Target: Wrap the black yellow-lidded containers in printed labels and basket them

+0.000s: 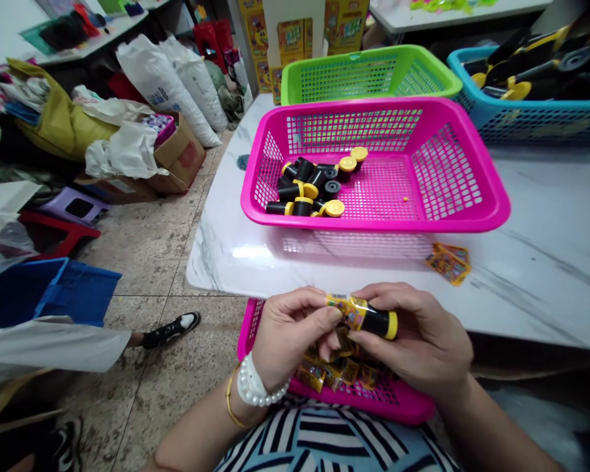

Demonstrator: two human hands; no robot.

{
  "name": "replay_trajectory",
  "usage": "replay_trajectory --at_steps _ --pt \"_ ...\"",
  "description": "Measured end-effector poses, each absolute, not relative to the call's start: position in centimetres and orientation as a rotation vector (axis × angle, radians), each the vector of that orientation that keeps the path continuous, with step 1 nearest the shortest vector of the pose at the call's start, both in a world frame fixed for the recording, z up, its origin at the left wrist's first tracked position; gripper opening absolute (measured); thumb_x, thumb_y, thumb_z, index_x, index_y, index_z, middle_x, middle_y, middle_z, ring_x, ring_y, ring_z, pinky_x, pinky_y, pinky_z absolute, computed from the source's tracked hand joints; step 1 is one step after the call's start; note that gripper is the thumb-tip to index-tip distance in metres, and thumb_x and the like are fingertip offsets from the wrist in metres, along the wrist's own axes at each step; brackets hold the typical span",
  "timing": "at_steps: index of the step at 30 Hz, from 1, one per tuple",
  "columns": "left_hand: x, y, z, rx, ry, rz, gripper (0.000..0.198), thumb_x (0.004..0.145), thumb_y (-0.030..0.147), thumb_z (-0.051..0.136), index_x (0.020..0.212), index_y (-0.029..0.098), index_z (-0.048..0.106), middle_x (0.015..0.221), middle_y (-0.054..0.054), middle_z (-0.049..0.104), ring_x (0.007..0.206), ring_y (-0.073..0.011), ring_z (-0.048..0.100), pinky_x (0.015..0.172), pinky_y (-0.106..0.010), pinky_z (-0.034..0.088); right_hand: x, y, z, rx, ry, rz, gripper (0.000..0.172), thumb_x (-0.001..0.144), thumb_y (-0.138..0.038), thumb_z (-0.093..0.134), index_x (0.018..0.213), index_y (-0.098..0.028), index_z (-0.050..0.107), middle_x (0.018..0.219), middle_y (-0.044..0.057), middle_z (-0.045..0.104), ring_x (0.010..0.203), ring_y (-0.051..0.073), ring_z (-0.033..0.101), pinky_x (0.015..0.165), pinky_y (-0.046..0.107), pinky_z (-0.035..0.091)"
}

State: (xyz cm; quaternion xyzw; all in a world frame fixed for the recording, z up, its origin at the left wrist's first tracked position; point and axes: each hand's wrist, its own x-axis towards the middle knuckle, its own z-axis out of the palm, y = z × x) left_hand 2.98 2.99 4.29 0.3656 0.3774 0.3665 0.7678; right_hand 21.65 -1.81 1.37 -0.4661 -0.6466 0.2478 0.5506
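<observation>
Just past the table's front edge, my right hand (423, 334) grips a small black canister (376, 321) with a yellow cap. My left hand (295, 328) pinches a clear, yellow-printed sleeve (341, 305), which appears to sit around the canister's left end. How far it reaches over the canister is partly hidden by fingers. Below both hands, a lower pink basket (408, 405) rests at my lap and contains several printed sleeves (314, 376). On the table, a larger pink basket (373, 223) holds several black canisters (302, 172) with yellow caps, gathered at its left side.
Several flat printed pieces (450, 262) lie on the marble-patterned table (535, 282). Behind stand a green basket (364, 56) and a blue basket (535, 121) full of black and yellow parts. Someone's foot in a shoe (177, 328), sacks (162, 78) and boxes occupy the left floor.
</observation>
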Motion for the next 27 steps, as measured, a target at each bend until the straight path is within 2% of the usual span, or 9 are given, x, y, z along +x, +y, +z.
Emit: replay_trajectory --at_steps 3,6,7,9,12,15,19,24,27 --pt "2.5 3.5 3.9 0.768 0.832 0.831 0.021 0.082 0.029 0.084 0.095 0.017 0.072 0.068 0.0 0.07 0.049 -0.0067 0.059 0.042 -0.013 0.047 22.0 -1.6 1.7 -1.079 -1.547 0.579 0.045 0.078 -0.012 0.084 0.113 -0.025 0.059 0.106 0.005 0.073 0.096 0.019 0.074 0.084 0.032 0.062" --pt "2.2 4.1 3.7 0.875 0.798 0.839 0.049 0.07 0.017 0.092 0.114 0.021 0.07 0.108 -0.005 0.073 0.078 -0.0103 0.068 0.058 -0.015 0.056 22.2 -1.5 1.7 -1.07 -1.542 0.595 0.043 0.079 -0.013 0.083 0.113 -0.025 0.059 0.105 0.005 0.072 0.096 0.02 0.074 0.083 0.031 0.063" --pt "2.1 4.2 3.7 0.911 0.759 0.784 0.054 0.069 0.014 0.092 0.118 0.021 0.07 0.113 -0.005 0.071 0.084 -0.0111 0.068 0.065 -0.016 0.058 22.3 -1.5 1.7 -1.067 -1.553 0.613 0.042 0.08 -0.014 0.082 0.113 -0.025 0.059 0.105 0.005 0.072 0.096 0.02 0.073 0.083 0.032 0.063" --pt "2.2 4.5 3.7 0.946 0.702 0.681 0.05 0.071 0.013 0.09 0.116 0.019 0.071 0.105 -0.005 0.072 0.083 -0.0099 0.068 0.072 -0.017 0.057 22.3 -1.5 1.8 -1.088 -1.594 0.641 0.04 0.082 -0.016 0.081 0.115 -0.025 0.061 0.109 0.007 0.07 0.1 0.021 0.072 0.085 0.033 0.063" --pt "2.4 4.7 3.9 0.932 0.722 0.645 0.037 0.073 0.014 0.089 0.106 0.017 0.072 0.09 -0.001 0.071 0.076 -0.0078 0.066 0.071 -0.017 0.055 22.6 -1.8 2.0 -1.181 -1.619 0.676 0.041 0.084 -0.018 0.078 0.122 -0.025 0.064 0.119 0.009 0.063 0.106 0.022 0.068 0.081 0.03 0.063" --pt "2.8 4.7 3.8 0.952 0.756 0.654 0.038 0.069 0.013 0.091 0.102 0.016 0.072 0.086 0.001 0.071 0.074 -0.0078 0.065 0.071 -0.017 0.054 22.8 -2.2 2.0 -1.225 -1.597 0.667 0.042 0.087 -0.015 0.074 0.126 -0.026 0.064 0.113 0.007 0.063 0.099 0.019 0.068 0.075 0.026 0.063" --pt "3.3 4.6 3.4 0.982 0.743 0.652 0.039 0.066 0.013 0.092 0.099 0.016 0.073 0.088 -0.001 0.074 0.077 -0.01 0.067 0.074 -0.02 0.054 23.0 -2.6 1.5 -1.24 -1.59 0.595 0.046 0.086 -0.012 0.076 0.128 -0.026 0.064 0.108 0.005 0.069 0.09 0.017 0.069 0.078 0.027 0.06" --pt "3.1 4.6 3.0 1.108 0.725 0.679 0.033 0.075 0.02 0.088 0.106 0.017 0.077 0.097 -0.005 0.078 0.086 -0.0159 0.071 0.081 -0.027 0.056 23.1 -2.7 1.0 -1.184 -1.585 0.553 0.044 0.082 -0.011 0.079 0.122 -0.028 0.069 0.108 0.006 0.073 0.099 0.02 0.071 0.087 0.031 0.06" --pt "3.0 4.4 2.9 1.417 0.772 0.738 0.028 0.081 0.023 0.084 0.107 0.016 0.078 0.097 -0.006 0.078 0.09 -0.0179 0.07 0.085 -0.029 0.054 23.0 -2.6 0.8 -1.192 -1.489 0.691 0.038 0.081 -0.012 0.081 0.114 -0.029 0.072 0.101 0.005 0.074 0.091 0.019 0.073 0.08 0.03 0.062"
